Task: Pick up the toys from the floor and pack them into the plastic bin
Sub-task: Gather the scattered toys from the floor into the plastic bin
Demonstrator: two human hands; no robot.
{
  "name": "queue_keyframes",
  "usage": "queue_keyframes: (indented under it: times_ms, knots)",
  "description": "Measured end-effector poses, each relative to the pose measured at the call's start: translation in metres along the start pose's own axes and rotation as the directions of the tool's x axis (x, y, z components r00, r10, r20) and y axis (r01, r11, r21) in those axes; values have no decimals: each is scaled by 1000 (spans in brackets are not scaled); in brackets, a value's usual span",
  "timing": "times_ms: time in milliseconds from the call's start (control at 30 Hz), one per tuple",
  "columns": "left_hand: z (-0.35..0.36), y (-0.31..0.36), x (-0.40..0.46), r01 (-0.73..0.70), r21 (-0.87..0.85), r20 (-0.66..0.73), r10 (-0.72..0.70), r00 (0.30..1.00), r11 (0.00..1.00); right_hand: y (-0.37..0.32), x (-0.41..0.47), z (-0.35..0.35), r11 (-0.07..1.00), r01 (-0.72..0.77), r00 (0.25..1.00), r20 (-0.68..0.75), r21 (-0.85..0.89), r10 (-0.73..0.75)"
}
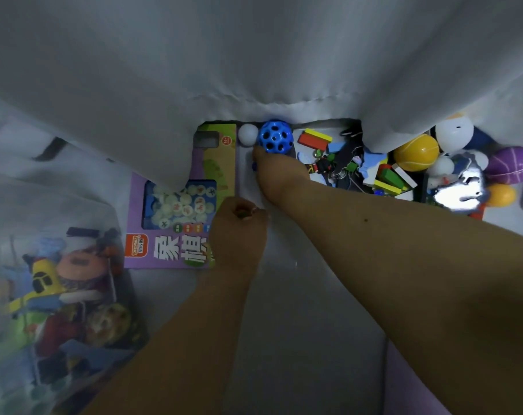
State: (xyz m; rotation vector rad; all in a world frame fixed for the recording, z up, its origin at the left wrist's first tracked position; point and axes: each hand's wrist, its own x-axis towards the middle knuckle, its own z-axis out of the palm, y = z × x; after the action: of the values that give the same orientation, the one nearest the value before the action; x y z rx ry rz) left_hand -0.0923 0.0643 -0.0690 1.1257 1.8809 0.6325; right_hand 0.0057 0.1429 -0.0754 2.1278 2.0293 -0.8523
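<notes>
Toys lie along the far floor (284, 310) under a white cloth (254, 55): a game box (176, 205), a yellow ball (416, 151), a purple ball (513, 164), a blue holed ball (276, 136), a small white ball (247, 133) and scattered blocks (314, 138). Collection is under way. My bin (3, 205), at left, already holds a blurred pile with a yellow plane (42, 283) on top. My right hand (279, 172) reaches for the blue ball, fingertips touching it; whether it grasps yet, I cannot tell. My left hand (239, 232) is clenched round small pieces. Next, I judge: close on the ball, carry it left, drop both loads in.
</notes>
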Motion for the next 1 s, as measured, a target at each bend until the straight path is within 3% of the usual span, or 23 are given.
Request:
queue_keyframes:
  times_ms: [200,333,467,500,567,633,667,733,800,900,1000]
  knots:
    - [-14,7,12,280,-355,110,-257,960,892,4,-1,5,999,43,996,84,23,-44]
    - [-20,14,19,464,-564,219,-419,881,683,3,-3,6,994,38,998,53,102,-44]
    - [-24,12,19,505,-681,279,-449,849,531,-10,-6,4,987,125,982,130,103,-138]
    - [-25,10,19,508,-695,294,-443,847,510,-12,-9,5,986,125,988,80,114,-135]
    - [-28,7,18,514,-706,320,-427,846,488,-5,-33,11,972,118,964,-257,201,-64]
    - [-30,3,19,523,-719,346,-417,841,458,16,-77,27,965,80,811,-580,249,82]
    - [-31,2,20,531,-726,363,-413,835,436,32,-104,41,965,8,759,-629,264,166]
    - [-31,0,22,546,-734,393,-404,826,404,63,-157,71,932,-229,772,-531,280,349]
    - [-31,-1,22,551,-732,405,-394,825,402,86,-191,99,928,-339,844,-388,153,372]
    - [-31,-2,22,537,-740,399,-379,835,404,105,-204,120,975,-219,930,-308,-23,202]
    - [-29,1,18,524,-736,375,-386,843,429,117,-196,122,980,-196,945,-273,-24,182]
